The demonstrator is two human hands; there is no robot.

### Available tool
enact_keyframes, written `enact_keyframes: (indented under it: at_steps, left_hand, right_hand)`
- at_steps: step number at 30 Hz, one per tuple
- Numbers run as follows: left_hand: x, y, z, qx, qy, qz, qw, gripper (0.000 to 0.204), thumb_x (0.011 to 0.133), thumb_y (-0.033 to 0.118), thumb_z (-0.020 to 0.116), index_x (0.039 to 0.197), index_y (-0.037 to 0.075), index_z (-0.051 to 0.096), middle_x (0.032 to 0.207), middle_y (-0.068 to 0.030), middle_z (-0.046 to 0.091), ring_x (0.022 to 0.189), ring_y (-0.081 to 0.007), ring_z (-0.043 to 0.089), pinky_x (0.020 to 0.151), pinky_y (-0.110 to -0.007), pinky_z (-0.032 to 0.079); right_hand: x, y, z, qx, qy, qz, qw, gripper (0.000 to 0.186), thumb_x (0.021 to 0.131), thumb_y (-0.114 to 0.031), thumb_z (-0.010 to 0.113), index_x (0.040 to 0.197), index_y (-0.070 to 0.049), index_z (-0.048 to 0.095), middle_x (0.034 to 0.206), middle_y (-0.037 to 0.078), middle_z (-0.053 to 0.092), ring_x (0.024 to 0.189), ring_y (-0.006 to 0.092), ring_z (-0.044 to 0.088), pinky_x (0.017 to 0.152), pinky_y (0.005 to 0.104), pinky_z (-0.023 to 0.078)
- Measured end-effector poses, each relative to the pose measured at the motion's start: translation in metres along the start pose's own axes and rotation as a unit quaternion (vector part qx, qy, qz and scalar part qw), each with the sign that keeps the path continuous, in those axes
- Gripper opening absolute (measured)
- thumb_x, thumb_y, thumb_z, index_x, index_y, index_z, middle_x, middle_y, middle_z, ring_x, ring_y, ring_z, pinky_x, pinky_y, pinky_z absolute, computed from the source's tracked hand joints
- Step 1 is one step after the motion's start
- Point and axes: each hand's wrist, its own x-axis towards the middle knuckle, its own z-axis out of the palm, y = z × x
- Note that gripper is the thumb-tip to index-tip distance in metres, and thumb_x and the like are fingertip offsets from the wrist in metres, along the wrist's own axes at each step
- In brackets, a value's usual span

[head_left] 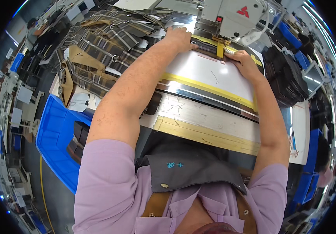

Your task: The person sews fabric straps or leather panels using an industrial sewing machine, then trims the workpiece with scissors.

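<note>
A yellow machine part partly hides the dark strip.

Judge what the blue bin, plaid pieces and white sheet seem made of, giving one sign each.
Blue bin: probably moulded plastic, slightly glossy; smooth, evenly coloured walls.
Plaid pieces: apparently woven fabric, matt; crossing stripes and limp edges.
White sheet: perhaps plastic or coated board, glossy; bright reflections.

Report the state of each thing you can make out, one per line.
Left hand: palm down, by the strip's left end
Right hand: fingers bent, by its right end
Dark strip: lying between the hands
Sewing machine: running or stopped, cannot tell
Plaid pieces: heaped, overlapping
Dark pile: stacked
Blue bin: open, dark pieces inside
</note>
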Motion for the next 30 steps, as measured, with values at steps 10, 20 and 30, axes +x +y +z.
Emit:
enact_keyframes:
  at_steps: [10,20,30]
  left_hand:
    - [-0.004,-0.002,-0.005,0.007,-0.019,-0.013,1.0,0.077,0.089,0.07,0.056,0.133,0.007,0.059,0.129,-0.0127,0.061,0.129,-0.0276,0.054,0.109,-0.05,0.031]
    - [-0.005,-0.003,-0.002,-0.019,-0.005,-0.002,1.0,0.073,0.09,0.068,0.059,0.132,0.007,0.059,0.128,-0.014,0.063,0.129,-0.0286,0.054,0.109,-0.053,0.032]
    - [0.001,-0.008,-0.002,-0.031,0.009,0.01,0.999,0.069,0.088,0.067,0.061,0.124,0.008,0.061,0.12,-0.0136,0.067,0.121,-0.0297,0.059,0.102,-0.053,0.035]
  right_hand:
    - [-0.006,-0.016,-0.003,-0.041,-0.004,0.022,0.999,0.042,0.087,-0.006,0.065,0.127,-0.016,0.07,0.111,0.008,0.072,0.109,0.0307,0.059,0.1,0.0382,0.047]
    - [-0.008,-0.019,0.0,-0.037,0.008,0.044,0.998,0.04,0.087,-0.005,0.065,0.126,-0.016,0.071,0.112,0.008,0.072,0.11,0.03,0.059,0.101,0.0386,0.046]
    - [-0.01,-0.003,0.01,-0.059,0.035,0.025,0.997,0.035,0.09,-0.013,0.065,0.123,-0.02,0.073,0.099,0.006,0.069,0.107,0.0283,0.059,0.097,0.0383,0.048]
